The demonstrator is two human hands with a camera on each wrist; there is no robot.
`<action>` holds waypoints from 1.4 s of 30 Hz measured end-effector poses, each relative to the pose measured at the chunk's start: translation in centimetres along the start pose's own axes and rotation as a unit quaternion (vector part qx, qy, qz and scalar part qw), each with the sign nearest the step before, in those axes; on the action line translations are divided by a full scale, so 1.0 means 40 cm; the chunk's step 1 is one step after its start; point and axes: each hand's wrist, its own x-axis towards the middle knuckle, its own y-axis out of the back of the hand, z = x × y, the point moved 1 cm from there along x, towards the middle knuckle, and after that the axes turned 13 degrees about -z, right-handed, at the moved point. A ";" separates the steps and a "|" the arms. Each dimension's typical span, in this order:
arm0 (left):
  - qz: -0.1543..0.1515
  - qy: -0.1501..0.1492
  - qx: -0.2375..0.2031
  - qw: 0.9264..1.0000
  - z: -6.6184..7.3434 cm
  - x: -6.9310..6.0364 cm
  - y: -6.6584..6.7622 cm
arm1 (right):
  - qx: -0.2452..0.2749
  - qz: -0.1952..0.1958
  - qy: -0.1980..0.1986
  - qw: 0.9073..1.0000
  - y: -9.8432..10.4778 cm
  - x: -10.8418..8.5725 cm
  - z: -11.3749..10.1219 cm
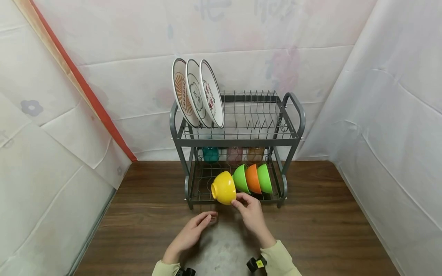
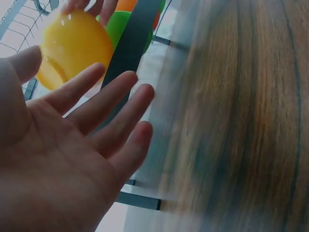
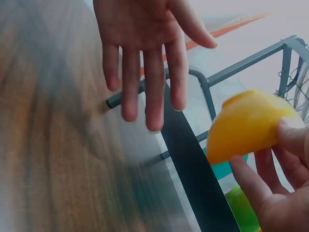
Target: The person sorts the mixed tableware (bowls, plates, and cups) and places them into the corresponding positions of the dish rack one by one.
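Note:
A yellow bowl (image 1: 223, 188), tilted on its side with its foot to the left, is pinched at the rim by my right hand (image 1: 252, 214). It is at the front of the rack's lower tier. In the right wrist view, the thumb and fingers press on either side of the yellow bowl (image 3: 256, 123). My left hand (image 1: 191, 232) is in front of the rack, apart from the bowl; its fingers look extended and hold nothing in the left wrist view. Right of the yellow bowl, a green bowl (image 1: 240, 179), an orange bowl (image 1: 253, 179) and another green bowl (image 1: 264, 179) stand on edge.
A dark two-tier dish rack (image 1: 238, 143) stands on the wooden table (image 1: 328, 222). White patterned plates (image 1: 212, 96) lean upright at its upper left. Teal (image 1: 210, 154), pink (image 1: 235, 155) and amber cups (image 1: 255, 154) are at the back of the lower tier. White cloth (image 1: 138, 76) surrounds the table.

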 end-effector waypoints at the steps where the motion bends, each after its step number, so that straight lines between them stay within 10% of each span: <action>1: -0.005 0.005 0.007 1.000 -0.001 -0.001 0.000 | -0.010 0.008 0.004 1.000 -0.003 0.012 0.005; 9: 0.006 0.052 0.072 0.996 -0.007 -0.024 0.013 | -0.088 0.058 0.040 0.994 -0.022 0.063 0.032; 22: 0.007 0.052 0.086 0.995 -0.022 -0.036 0.016 | -0.223 0.141 0.102 0.959 -0.030 0.079 0.046; 42: -0.034 0.040 0.072 0.996 -0.006 -0.024 -0.002 | -0.362 0.142 0.072 0.919 -0.022 0.043 0.021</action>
